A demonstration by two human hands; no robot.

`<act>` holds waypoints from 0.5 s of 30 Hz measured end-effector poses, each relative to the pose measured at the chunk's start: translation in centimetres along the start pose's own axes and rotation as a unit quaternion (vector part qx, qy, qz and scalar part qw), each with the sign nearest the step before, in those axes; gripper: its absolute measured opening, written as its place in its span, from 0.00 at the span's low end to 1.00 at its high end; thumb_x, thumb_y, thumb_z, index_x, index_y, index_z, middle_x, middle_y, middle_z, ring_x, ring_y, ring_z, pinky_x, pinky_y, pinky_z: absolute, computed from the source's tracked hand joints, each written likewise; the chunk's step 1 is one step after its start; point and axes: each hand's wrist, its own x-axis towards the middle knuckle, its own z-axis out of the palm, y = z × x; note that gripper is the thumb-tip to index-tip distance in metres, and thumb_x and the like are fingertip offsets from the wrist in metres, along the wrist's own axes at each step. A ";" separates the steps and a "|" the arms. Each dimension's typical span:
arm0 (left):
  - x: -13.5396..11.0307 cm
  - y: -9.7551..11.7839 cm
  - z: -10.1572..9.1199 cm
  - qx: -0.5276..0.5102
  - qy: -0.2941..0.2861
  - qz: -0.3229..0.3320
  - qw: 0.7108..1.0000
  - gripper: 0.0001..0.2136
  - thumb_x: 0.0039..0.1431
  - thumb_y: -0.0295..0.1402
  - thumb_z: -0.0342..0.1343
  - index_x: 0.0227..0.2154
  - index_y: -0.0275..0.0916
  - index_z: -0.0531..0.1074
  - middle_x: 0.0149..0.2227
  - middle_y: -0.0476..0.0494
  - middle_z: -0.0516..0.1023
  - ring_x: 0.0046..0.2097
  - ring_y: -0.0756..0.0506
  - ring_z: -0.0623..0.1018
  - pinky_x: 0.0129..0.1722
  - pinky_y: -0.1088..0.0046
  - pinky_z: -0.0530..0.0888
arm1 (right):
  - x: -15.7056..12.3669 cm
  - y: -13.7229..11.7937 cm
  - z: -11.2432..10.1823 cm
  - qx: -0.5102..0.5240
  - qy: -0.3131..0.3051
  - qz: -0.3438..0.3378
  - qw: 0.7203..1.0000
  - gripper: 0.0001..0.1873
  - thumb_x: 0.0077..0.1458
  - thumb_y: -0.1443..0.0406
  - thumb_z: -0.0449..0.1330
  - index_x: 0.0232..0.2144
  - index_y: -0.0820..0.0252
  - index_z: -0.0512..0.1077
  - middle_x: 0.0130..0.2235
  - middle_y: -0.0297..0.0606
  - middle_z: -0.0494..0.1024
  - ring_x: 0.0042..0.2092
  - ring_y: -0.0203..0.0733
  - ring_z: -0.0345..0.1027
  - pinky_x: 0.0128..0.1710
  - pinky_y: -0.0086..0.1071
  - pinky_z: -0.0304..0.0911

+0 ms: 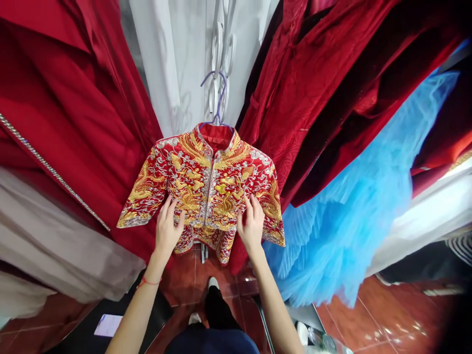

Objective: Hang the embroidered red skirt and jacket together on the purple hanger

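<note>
A red jacket (206, 182) thick with gold and silver embroidery hangs on a purple hanger (217, 101) in the middle of the view, its front shut. My left hand (167, 228) lies flat on the lower left front of the jacket, fingers spread. My right hand (251, 226) rests on the lower right front, fingers stretched upward and apart. Both hands press against the cloth near the hem without gripping it. A red thread bracelet circles my left wrist.
Dark red garments (332, 88) hang to the right and a red robe with a beaded trim (55, 108) to the left. A white garment (177, 54) hangs behind. A blue tulle skirt (350, 206) hangs lower right. The floor is red tile (387, 319).
</note>
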 end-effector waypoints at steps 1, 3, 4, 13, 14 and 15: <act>2.0 1.0 0.6 0.008 0.004 0.026 1.000 0.26 0.68 0.42 0.48 0.65 0.36 0.60 0.70 0.30 0.57 0.70 0.37 0.60 0.68 0.55 0.61 | 1.9 -0.5 0.5 -0.030 0.001 -0.015 0.999 0.28 0.67 0.61 0.48 0.66 0.61 0.59 0.69 0.55 0.58 0.71 0.53 0.47 0.64 0.51 0.53; 6.1 2.4 1.3 0.032 0.026 0.056 0.998 0.32 0.69 0.44 0.46 0.69 0.33 0.50 0.73 0.29 0.45 0.73 0.36 0.49 0.70 0.52 0.55 | 5.6 -0.9 1.3 -0.085 0.008 -0.019 0.996 0.31 0.67 0.59 0.47 0.69 0.61 0.54 0.73 0.54 0.46 0.73 0.56 0.34 0.65 0.55 0.47; 8.1 2.7 1.4 0.047 0.037 0.062 0.996 0.35 0.68 0.46 0.46 0.71 0.31 0.47 0.73 0.28 0.41 0.74 0.35 0.44 0.70 0.50 0.52 | 7.2 -0.8 1.6 -0.103 0.011 -0.013 0.994 0.33 0.67 0.58 0.47 0.71 0.61 0.50 0.73 0.54 0.42 0.74 0.57 0.30 0.65 0.55 0.44; 15.3 2.2 4.5 0.144 0.052 0.041 0.987 0.42 0.67 0.51 0.46 0.69 0.20 0.44 0.72 0.19 0.34 0.73 0.29 0.36 0.70 0.43 0.41 | 12.9 3.2 5.6 -0.112 0.022 -0.011 0.993 0.34 0.69 0.56 0.45 0.72 0.59 0.44 0.73 0.55 0.39 0.74 0.60 0.31 0.65 0.59 0.34; 15.2 2.2 4.9 0.144 0.056 0.031 0.987 0.42 0.66 0.51 0.47 0.69 0.20 0.45 0.72 0.18 0.34 0.73 0.28 0.36 0.70 0.42 0.40 | 13.0 3.5 6.0 -0.107 0.024 -0.010 0.994 0.34 0.69 0.56 0.46 0.72 0.59 0.45 0.73 0.55 0.40 0.74 0.61 0.32 0.65 0.60 0.34; 15.1 2.1 5.2 0.145 0.060 0.023 0.987 0.42 0.66 0.52 0.47 0.69 0.20 0.45 0.72 0.18 0.35 0.73 0.28 0.36 0.69 0.41 0.40 | 13.1 3.7 6.3 -0.102 0.027 -0.009 0.994 0.34 0.68 0.56 0.46 0.72 0.59 0.45 0.73 0.56 0.41 0.73 0.62 0.32 0.65 0.61 0.34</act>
